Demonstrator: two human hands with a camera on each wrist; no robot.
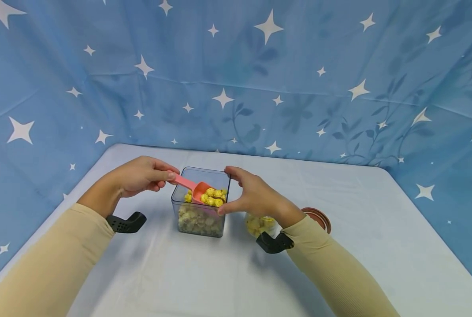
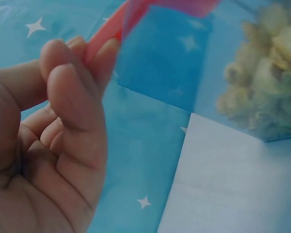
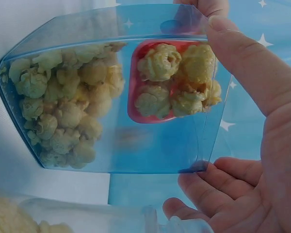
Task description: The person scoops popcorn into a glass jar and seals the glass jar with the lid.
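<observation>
no lettering, label, brand or number can be read in any view, neither on the clear box near the centre of the head view nor on the jar right of it.

- Your scoop: smooth, faintly glossy plastic.
- Your box: clear, glossy plastic.
- Your popcorn: rough, bumpy.
- Your sleeves: matt, ribbed cloth.
- Your tabletop: matt cloth.
- Your curtain: creased cloth.

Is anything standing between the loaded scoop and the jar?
Yes: the right wall of the clear box and the right hand, which grips that side, lie on the direct path from scoop to jar.
</observation>
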